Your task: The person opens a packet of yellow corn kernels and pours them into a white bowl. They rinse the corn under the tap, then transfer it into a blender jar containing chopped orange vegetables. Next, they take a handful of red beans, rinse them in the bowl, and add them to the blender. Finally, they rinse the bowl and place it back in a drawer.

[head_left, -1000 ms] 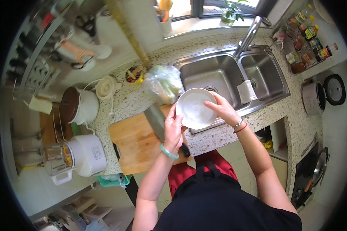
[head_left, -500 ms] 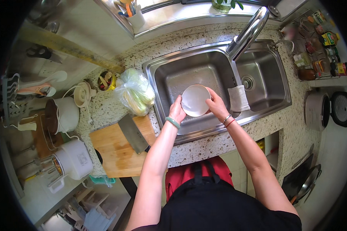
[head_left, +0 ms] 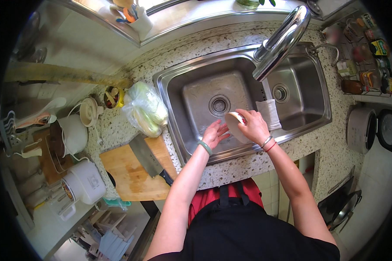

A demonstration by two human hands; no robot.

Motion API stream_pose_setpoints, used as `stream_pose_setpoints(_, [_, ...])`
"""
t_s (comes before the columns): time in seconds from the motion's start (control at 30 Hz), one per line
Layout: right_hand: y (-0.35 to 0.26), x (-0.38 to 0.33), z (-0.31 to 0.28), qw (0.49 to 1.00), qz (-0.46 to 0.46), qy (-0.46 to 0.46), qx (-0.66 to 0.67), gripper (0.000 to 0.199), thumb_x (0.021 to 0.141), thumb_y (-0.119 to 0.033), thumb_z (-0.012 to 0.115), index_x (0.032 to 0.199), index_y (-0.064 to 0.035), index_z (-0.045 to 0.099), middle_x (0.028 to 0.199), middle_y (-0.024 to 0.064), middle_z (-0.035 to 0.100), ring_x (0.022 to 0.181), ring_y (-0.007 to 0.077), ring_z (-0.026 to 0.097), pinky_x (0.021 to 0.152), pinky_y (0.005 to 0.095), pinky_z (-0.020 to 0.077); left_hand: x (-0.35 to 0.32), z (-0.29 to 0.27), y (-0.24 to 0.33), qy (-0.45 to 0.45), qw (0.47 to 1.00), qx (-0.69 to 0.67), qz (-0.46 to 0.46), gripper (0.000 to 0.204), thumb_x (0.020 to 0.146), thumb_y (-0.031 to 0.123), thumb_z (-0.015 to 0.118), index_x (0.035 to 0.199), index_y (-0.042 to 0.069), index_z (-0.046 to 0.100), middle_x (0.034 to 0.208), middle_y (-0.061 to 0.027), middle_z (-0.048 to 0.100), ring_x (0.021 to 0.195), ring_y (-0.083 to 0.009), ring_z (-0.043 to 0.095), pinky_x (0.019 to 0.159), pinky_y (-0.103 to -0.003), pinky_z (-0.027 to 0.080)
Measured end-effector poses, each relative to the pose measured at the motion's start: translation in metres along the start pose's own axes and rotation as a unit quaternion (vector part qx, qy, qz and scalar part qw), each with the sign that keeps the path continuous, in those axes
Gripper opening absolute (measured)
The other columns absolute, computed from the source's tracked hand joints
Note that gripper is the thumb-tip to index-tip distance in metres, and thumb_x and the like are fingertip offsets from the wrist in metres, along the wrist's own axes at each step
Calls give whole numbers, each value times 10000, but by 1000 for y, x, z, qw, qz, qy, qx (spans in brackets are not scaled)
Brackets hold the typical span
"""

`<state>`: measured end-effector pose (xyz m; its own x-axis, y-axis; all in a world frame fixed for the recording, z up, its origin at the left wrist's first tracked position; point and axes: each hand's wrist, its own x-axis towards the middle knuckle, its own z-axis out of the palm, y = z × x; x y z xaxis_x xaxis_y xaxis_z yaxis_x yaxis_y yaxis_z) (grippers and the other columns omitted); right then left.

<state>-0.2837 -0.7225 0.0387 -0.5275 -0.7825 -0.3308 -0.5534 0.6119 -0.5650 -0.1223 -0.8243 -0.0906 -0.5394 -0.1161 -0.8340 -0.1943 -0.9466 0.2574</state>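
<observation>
A white bowl (head_left: 234, 128) is tipped on its side over the large basin of the steel sink (head_left: 185, 102). My right hand (head_left: 253, 127) grips it by the rim and outer wall, thumb and fingers wrapped round. Just left of the bowl, my left hand (head_left: 214, 134) is open, its fingers spread and apart from it. Below both hands lies the basin floor, where the drain strainer (head_left: 219, 105) shows. A pale cloth (head_left: 268, 114) drapes over the divider, close to my right hand. The chrome faucet (head_left: 283, 41) arches above the divider.
Left of the sink, a cleaver (head_left: 146, 156) lies on a wooden cutting board (head_left: 126, 178). Behind it sit a plastic bag of green vegetables (head_left: 146, 111) and a yellow container (head_left: 114, 97). A rack of jars (head_left: 368, 78) and a rice cooker (head_left: 361, 126) stand at right.
My left hand has let go of the bowl and opened. My right hand has shifted slightly right and toward me, tilting the bowl onto its side. The large basin's drain now shows.
</observation>
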Motion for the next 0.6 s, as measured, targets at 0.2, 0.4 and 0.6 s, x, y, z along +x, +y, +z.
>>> stream_pose_setpoints(0.2, [37,19,7,922,228,-69,306,486,932,-419,550,1280,-80,555,1032,140,678,823,311,670,709,418,547,-9,41,27,-36,996,71,-45,720,942,651,417,1478,177,339,1461,-89,445,1280,-363,473,939,-705,371])
stream_pose_setpoints(0.4, [56,14,59,637,246,-151,715,513,1015,-408,460,1362,-30,449,1250,132,582,1066,282,611,875,496,541,-65,70,84,20,976,215,8,574,875,336,587,1416,220,435,1201,-73,593,1098,-230,566,955,-510,458])
stream_pose_setpoints(0.6, [37,20,86,563,255,-134,775,482,1033,-398,423,1354,-41,465,1259,125,586,1139,277,582,902,493,520,-72,94,94,98,865,456,188,722,786,138,598,1475,238,407,1035,-102,630,803,-163,629,736,-337,550])
